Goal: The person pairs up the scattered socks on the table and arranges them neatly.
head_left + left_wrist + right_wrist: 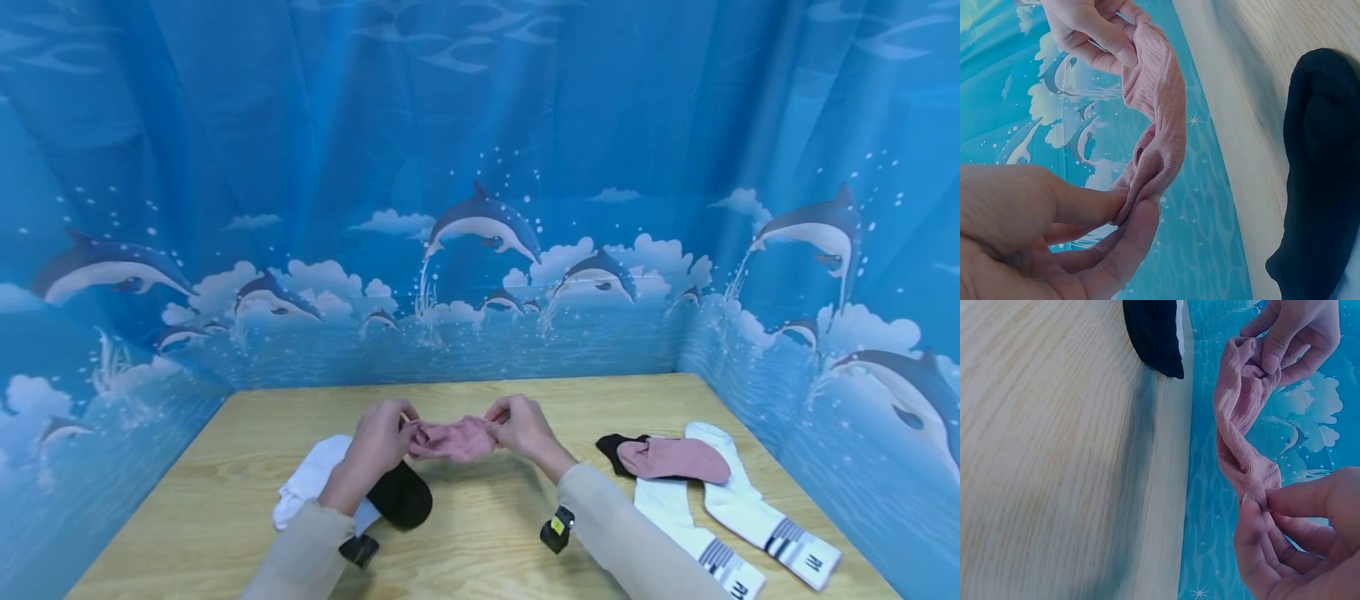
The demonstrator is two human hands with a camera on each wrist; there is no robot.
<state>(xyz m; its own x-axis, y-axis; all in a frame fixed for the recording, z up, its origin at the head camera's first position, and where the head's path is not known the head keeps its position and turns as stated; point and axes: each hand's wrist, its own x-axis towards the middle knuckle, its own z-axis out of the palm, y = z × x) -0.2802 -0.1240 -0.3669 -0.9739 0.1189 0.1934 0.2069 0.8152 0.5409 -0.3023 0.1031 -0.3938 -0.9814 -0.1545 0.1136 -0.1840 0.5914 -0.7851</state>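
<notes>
A pink sock (pixel 453 440) hangs stretched between my two hands, raised over the wooden table. My left hand (pixel 380 443) pinches one end between thumb and fingers, and my right hand (pixel 522 429) pinches the other. Seen in the left wrist view, the pink sock (pixel 1163 103) is ribbed and sags between the grips, with folds bunched at my left fingertips. The right wrist view shows the same sock (pixel 1235 419) twisted along its length. Below my left forearm lie a black sock (pixel 405 496) and a white sock (pixel 313 477), partly hidden by the arm.
On the table's (pixel 480 533) right side, another pink sock (pixel 675 460) lies flat over a black sock (pixel 613 450) and two white socks with striped cuffs (pixel 787 546). A blue dolphin-print curtain (pixel 480 108) encloses the table's back and sides.
</notes>
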